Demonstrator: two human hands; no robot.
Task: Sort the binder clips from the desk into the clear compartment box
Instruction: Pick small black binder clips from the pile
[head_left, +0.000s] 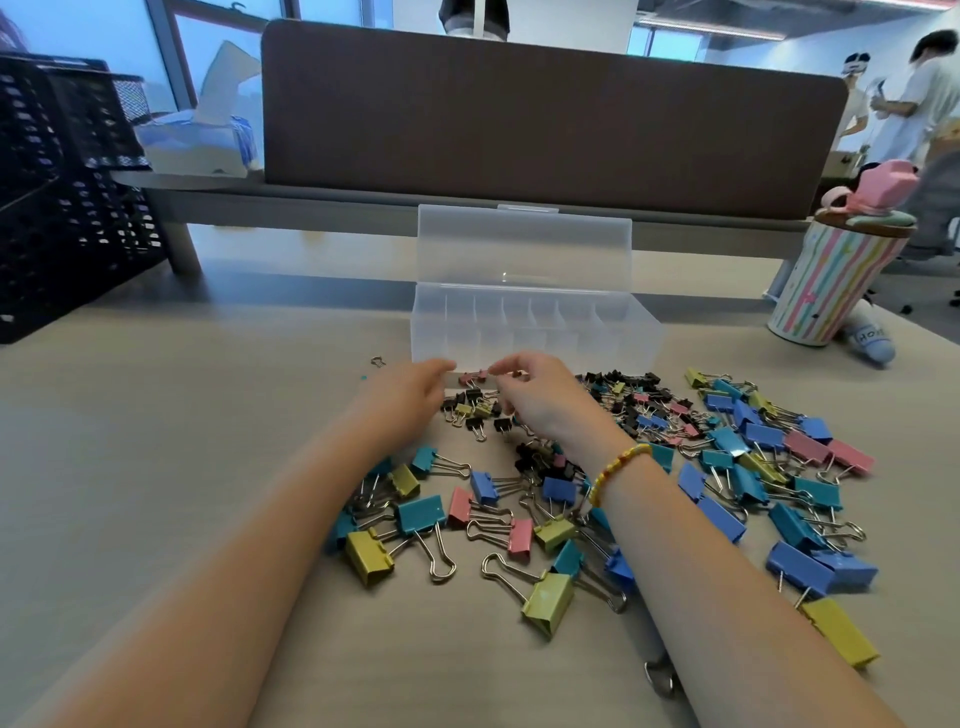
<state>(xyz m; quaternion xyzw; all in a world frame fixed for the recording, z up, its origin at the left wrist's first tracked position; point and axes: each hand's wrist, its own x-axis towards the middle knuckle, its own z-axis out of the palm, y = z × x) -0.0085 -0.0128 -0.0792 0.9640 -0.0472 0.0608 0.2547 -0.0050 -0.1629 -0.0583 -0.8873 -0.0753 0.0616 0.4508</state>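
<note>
Both grips (475, 375) flank pink binder clip (474, 378).

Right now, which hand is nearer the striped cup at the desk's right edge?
Right. The right hand is over the small clips in front of the clear box, well left of the striped cup; the left hand is farther left.

Both hands (410, 389) (540, 400) over binder clips (571, 483) just before open clear box (535, 322), fingers at small pink clip (474, 378)
</note>
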